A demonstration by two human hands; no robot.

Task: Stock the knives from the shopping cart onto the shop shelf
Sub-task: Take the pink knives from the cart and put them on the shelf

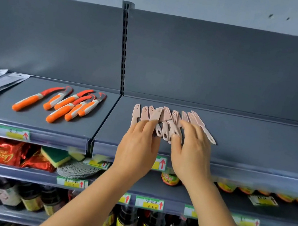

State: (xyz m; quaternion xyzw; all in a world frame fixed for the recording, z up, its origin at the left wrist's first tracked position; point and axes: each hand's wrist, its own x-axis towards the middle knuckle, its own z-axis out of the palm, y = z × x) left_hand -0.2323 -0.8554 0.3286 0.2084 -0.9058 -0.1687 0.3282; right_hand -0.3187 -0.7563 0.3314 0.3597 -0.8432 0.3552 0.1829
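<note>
Resting on the shelf (246, 147), both hands lie flat-fingered on the pink knives (165, 118): left hand (138, 146), right hand (192, 151), gripping nothing.

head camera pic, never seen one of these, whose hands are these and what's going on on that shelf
This one picture comes from a camera worn on a person's head, looking forward and down, so the two bare hands reaching in from the bottom are the wearer's own. There is no robot. The left hand and the right hand rest with fairly straight fingers on a row of pink knives in matching sheaths, lying on the top shelf; neither hand plainly grips one. They seem to be tidying the row. To the left on the same level lie orange-handled knives. The shelves below hold sponges and dark sauce bottles. The shopping cart is not in view.
</note>
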